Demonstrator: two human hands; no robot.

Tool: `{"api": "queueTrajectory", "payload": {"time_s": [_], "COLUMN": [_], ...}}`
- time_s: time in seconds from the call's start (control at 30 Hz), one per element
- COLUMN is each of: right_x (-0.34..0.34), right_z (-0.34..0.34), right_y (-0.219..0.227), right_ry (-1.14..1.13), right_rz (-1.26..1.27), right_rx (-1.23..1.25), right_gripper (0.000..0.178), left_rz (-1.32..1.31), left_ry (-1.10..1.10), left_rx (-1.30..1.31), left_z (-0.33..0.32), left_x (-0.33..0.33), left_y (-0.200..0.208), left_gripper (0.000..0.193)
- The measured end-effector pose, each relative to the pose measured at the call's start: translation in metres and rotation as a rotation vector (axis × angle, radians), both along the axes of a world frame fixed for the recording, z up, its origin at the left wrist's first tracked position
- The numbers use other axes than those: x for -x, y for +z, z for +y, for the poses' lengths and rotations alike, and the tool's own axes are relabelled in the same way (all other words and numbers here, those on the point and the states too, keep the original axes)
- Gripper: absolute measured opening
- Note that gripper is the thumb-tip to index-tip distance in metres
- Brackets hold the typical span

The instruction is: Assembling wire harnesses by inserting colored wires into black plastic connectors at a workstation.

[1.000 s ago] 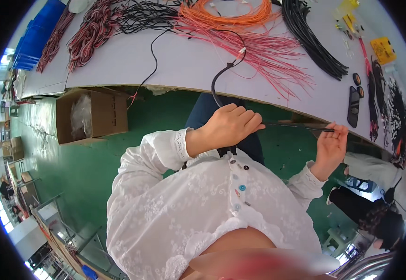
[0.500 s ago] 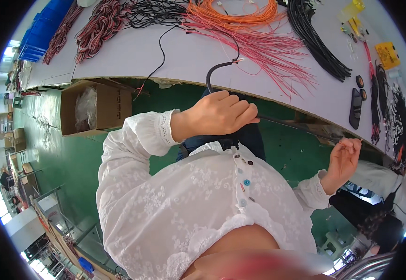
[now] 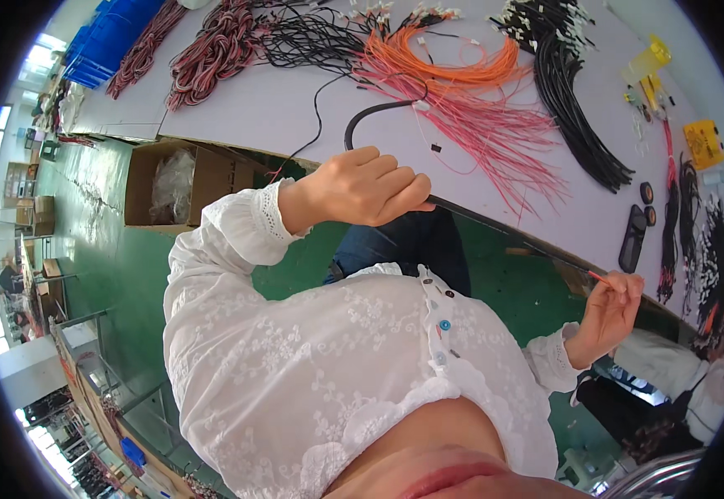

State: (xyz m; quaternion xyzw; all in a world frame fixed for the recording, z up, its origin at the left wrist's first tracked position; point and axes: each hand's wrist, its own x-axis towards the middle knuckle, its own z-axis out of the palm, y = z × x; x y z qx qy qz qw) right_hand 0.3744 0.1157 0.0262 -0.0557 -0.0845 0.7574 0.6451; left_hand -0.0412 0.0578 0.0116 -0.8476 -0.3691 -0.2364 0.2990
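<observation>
My left hand (image 3: pixel 370 187) is closed in a fist around a black sleeved cable (image 3: pixel 495 223) in front of the table edge. One end of the cable bends up from the fist over the tabletop to a small pale connector (image 3: pixel 421 106). Its other part runs taut to the lower right. There a thin red wire (image 3: pixel 597 275) shows at the cable's end, and my right hand (image 3: pixel 607 312) pinches it between the fingertips. Past the connector lies a spread of pink-red wires (image 3: pixel 487 125), and a small black piece (image 3: pixel 436 148) sits near it.
Bundles of orange wires (image 3: pixel 495 71), black cables (image 3: pixel 574 116) and red-black twisted wires (image 3: pixel 212 62) cover the table (image 3: pixel 212 125). A black phone-like device (image 3: pixel 632 237) lies at the right edge. A cardboard box (image 3: pixel 212 183) stands below at left; blue bins (image 3: pixel 108 41) sit far left.
My left hand has moved slightly left with the cable. My right hand has shifted slightly down and left, and a red wire now shows at its fingertips. The whole view has shifted a little.
</observation>
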Motion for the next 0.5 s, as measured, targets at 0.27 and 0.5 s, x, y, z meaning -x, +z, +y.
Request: {"api": "queueTrajectory", "payload": {"time_s": [0.27,0.5], "right_x": [0.019,0.037], "right_z": [0.039,0.087], "right_y": [0.006,0.002], "right_ry": [0.05,0.152], "right_rz": [0.03,-0.129], "right_rx": [-0.103,-0.282], "right_gripper": [0.013,0.016], "left_rz": [-0.012,-0.155], "left_ry": [0.053,0.111], "left_rx": [-0.069,0.148], "left_z": [0.032,0.044], "left_x": [0.02,0.056], "left_y": [0.013,0.044], "left_gripper": [0.031,0.028]}}
